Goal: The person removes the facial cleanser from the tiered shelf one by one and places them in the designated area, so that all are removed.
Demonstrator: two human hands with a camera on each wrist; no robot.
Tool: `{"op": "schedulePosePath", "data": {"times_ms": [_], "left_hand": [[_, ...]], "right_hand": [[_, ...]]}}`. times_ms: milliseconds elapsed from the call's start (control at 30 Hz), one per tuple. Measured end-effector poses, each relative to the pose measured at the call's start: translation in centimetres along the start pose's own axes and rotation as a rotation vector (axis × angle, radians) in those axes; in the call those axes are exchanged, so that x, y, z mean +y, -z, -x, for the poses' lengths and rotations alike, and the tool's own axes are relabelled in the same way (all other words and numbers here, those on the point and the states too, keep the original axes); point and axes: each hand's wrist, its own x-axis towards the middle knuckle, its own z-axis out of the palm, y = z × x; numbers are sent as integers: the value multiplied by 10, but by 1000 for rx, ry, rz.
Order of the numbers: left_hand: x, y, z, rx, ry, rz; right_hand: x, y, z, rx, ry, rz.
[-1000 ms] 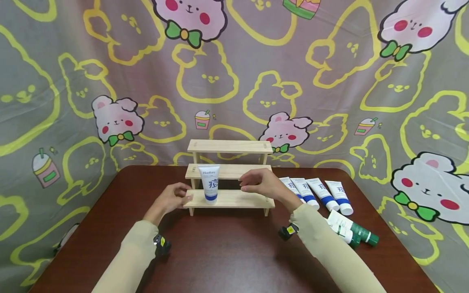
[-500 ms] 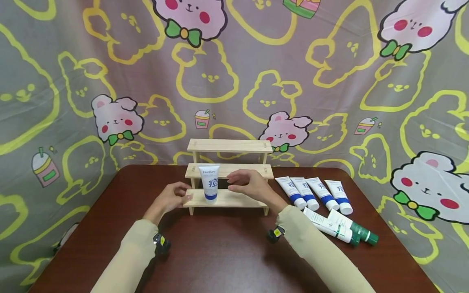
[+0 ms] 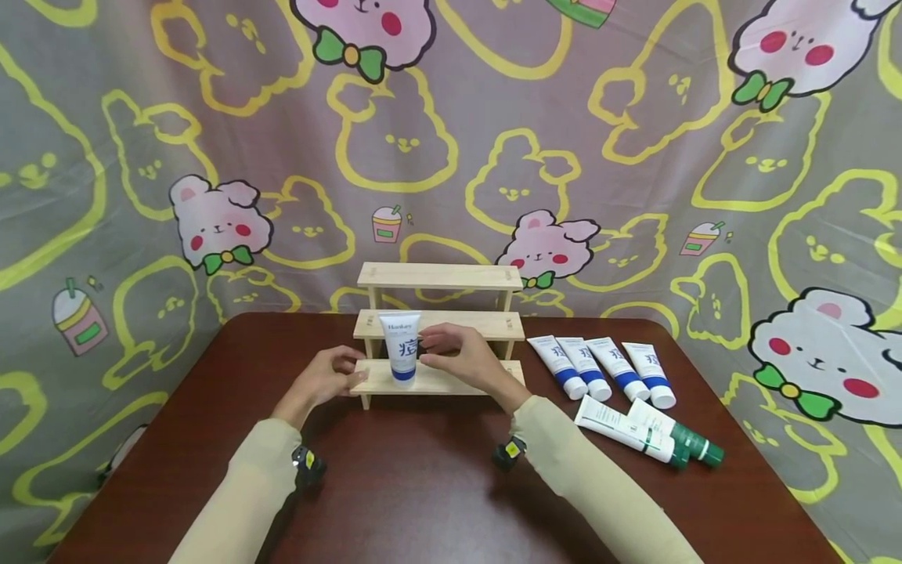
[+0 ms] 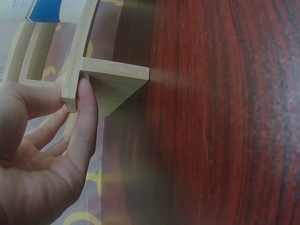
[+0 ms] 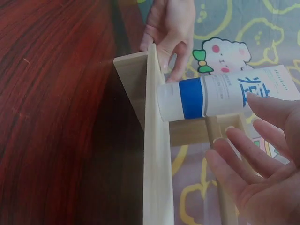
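Note:
A white tube of cream (image 3: 402,345) with a blue band and blue lettering stands upright on its cap, on the lowest step of a three-tier wooden display stand (image 3: 440,276). My left hand (image 3: 322,385) pinches the left end of that step; in the left wrist view the thumb (image 4: 86,119) lies under the board and the fingers above it. My right hand (image 3: 461,359) is just right of the tube, fingers loosely extended. In the right wrist view the right thumb (image 5: 272,110) overlaps the tube's edge; whether it touches, I cannot tell.
Several blue-and-white tubes (image 3: 613,366) lie in a row on the dark red table (image 3: 409,486), right of the stand. Nearer me lie two white-and-green tubes (image 3: 627,429), (image 3: 676,432) overlapping. A patterned curtain (image 3: 451,157) hangs close behind the stand.
My right hand has moved left along the stand until it is beside the upright tube. The left hand keeps its place at the step's end.

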Motion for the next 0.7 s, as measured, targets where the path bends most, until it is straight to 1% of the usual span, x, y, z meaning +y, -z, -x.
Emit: {"op": "schedulePosePath", "data": {"times_ms": [133, 333, 567, 700], "left_hand": [[1, 0, 1, 4, 4, -9], [2, 2, 2, -1, -11, -8], [1, 2, 2, 6, 11, -39], [1, 1, 1, 1, -1, -34]], "right_hand": [[0, -7, -2, 17, 24, -11], [0, -17, -4, 35, 8, -15], [0, -23, -6, 62, -2, -30], [0, -25, -5, 89, -17, -37]]}}
